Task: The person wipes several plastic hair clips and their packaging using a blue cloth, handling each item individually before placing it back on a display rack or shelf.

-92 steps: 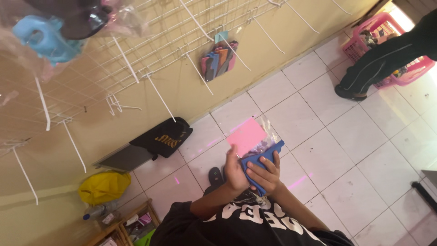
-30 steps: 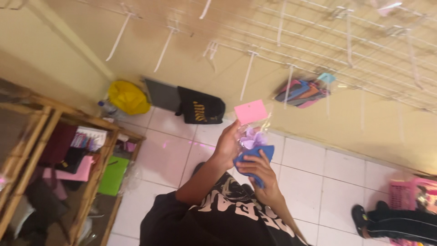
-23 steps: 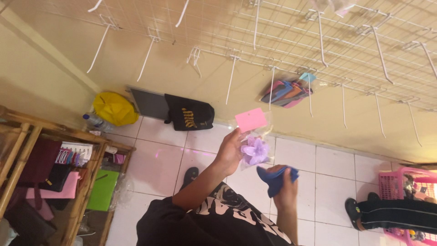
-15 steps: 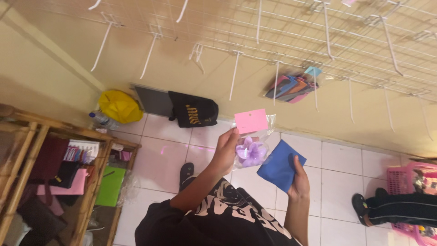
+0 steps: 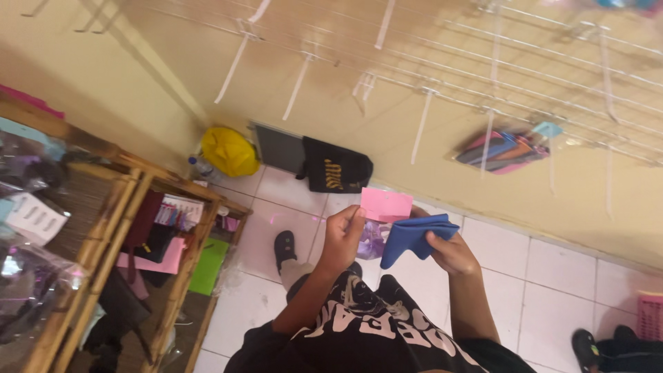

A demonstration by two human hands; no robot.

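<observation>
The left hand (image 5: 343, 238) pinches a clear packet (image 5: 373, 238) by its pink card (image 5: 385, 205), fingers clenched on the card's left edge, holding it up above the tiled floor (image 5: 497, 276). The right hand (image 5: 449, 252) grips a blue cloth (image 5: 409, 236) that touches the packet's right side. A wire rack (image 5: 483, 76) with hooks covers the wall beyond, and a bamboo shelf (image 5: 117, 235) stands at the left.

Left hand (image 5: 343, 238) raised, right hand (image 5: 449, 250) pinching

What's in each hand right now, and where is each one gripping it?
Left hand pinches the clear packet just below its pink card top. Right hand grips the folded blue cloth at its right end.
</observation>
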